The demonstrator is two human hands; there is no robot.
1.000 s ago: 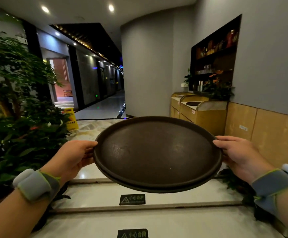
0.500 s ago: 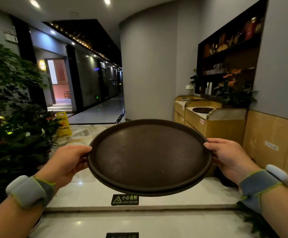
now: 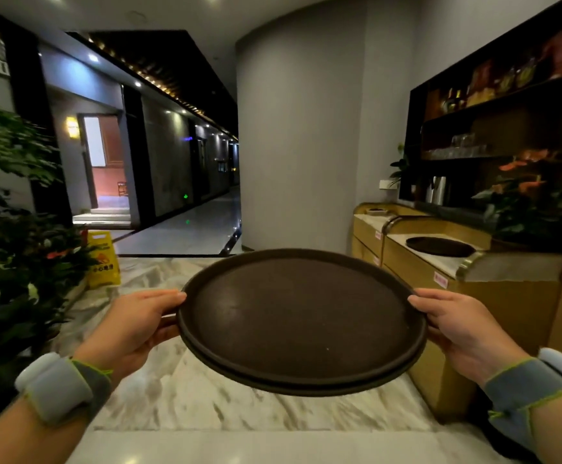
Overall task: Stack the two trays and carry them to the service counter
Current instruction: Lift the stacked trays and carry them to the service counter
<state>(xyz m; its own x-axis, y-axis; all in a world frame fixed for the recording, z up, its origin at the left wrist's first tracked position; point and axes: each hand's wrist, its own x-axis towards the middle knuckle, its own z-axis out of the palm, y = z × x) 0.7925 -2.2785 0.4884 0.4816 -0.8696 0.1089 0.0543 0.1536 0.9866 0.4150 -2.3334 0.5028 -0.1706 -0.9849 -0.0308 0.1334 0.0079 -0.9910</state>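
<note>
At your far left stand leafy plants (image 3: 11, 249) with a yellow floor sign (image 3: 103, 259) just beside them, and your left hand (image 3: 132, 324) is closed on the left rim of the stacked trays (image 3: 301, 321), thumb on top and fingers curled underneath. The two round brown trays sit one on the other (the lower one's edge peeks out along the near side), held level in the air above the marble floor (image 3: 179, 396). Your right hand (image 3: 460, 326) clamps the right rim the same way, and beyond it, still apart from the stack, the wooden service counter (image 3: 417, 279) carries another dark tray (image 3: 439, 246).
</note>
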